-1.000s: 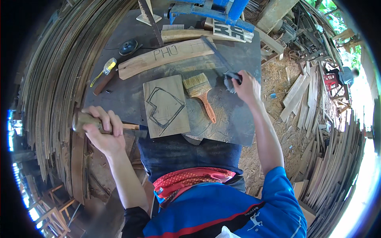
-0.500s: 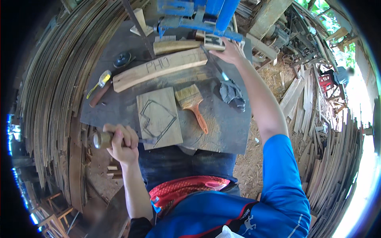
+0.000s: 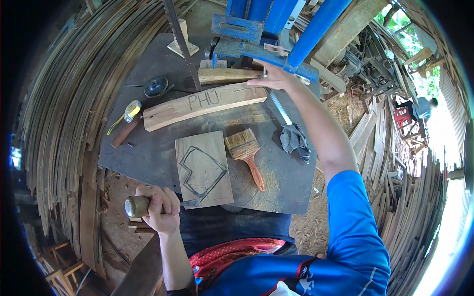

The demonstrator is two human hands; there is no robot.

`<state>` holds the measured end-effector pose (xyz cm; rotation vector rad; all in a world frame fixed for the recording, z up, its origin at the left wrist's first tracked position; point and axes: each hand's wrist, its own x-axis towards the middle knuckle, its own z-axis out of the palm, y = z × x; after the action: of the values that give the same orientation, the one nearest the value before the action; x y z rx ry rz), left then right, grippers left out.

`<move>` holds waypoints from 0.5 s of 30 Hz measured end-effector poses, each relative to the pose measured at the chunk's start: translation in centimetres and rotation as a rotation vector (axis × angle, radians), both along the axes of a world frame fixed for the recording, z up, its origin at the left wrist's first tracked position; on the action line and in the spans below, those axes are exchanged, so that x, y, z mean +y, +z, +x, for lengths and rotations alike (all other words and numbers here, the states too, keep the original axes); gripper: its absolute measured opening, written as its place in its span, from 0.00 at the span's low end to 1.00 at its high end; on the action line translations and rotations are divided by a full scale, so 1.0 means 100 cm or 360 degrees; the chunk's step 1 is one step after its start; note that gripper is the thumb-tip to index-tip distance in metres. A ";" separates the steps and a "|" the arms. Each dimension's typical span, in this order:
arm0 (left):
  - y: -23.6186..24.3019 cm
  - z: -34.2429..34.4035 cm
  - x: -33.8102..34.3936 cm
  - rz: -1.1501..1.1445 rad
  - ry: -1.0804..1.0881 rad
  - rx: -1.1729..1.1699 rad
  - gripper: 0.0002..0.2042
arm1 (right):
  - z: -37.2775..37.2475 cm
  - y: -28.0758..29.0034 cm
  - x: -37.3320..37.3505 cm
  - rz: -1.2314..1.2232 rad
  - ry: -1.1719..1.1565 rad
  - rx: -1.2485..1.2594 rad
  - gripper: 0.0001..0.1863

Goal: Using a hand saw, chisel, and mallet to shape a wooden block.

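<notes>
My left hand (image 3: 162, 209) is closed around the wooden handle of a chisel (image 3: 137, 206), past the table's near left corner; its blade is hardly visible behind my fingers. My right hand (image 3: 274, 79) reaches to the back of the dark table under a blue metal machine (image 3: 266, 49). Its thumb stretches toward the end of a curved wooden beam (image 3: 207, 101) with pencilled letters, while the other fingers are mostly hidden behind the blue frame. Nearest my left hand lies a flat wooden board (image 3: 205, 167) with a dark angular outline drawn on it. A wide paintbrush (image 3: 244, 153) rests beside it.
Left on the table (image 3: 143, 158) lie a yellow tape measure (image 3: 132, 111) and a round dark tool (image 3: 156, 87). A saw blade (image 3: 180, 39) rises behind the beam. A grey rag (image 3: 295, 140) lies at right. Stacked planks (image 3: 64, 123) stand left; a person (image 3: 422, 108) sits far right.
My view has shifted, so the table shows lower. My right hand has moved left, its fingers further behind the blue frame. My left hand still grips the chisel, its blade now less visible.
</notes>
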<state>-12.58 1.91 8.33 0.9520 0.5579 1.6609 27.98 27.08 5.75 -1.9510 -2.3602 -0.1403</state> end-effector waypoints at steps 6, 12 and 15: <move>0.001 0.007 0.000 -0.0054 0.0034 -0.0007 0.04 | -0.052 0.013 0.038 -0.0807 0.0056 0.0105 0.33; 0.003 0.003 -0.011 0.0034 0.0006 -0.0003 0.05 | -0.056 0.012 0.032 -0.0729 -0.0014 -0.0218 0.33; 0.000 0.003 -0.015 0.0026 0.0034 -0.0022 0.04 | -0.014 -0.009 0.023 0.0125 0.0013 0.0090 0.30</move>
<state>-12.31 0.44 8.33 0.9489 0.5477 1.6924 26.56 29.41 4.84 -1.8845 -2.2908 -0.1721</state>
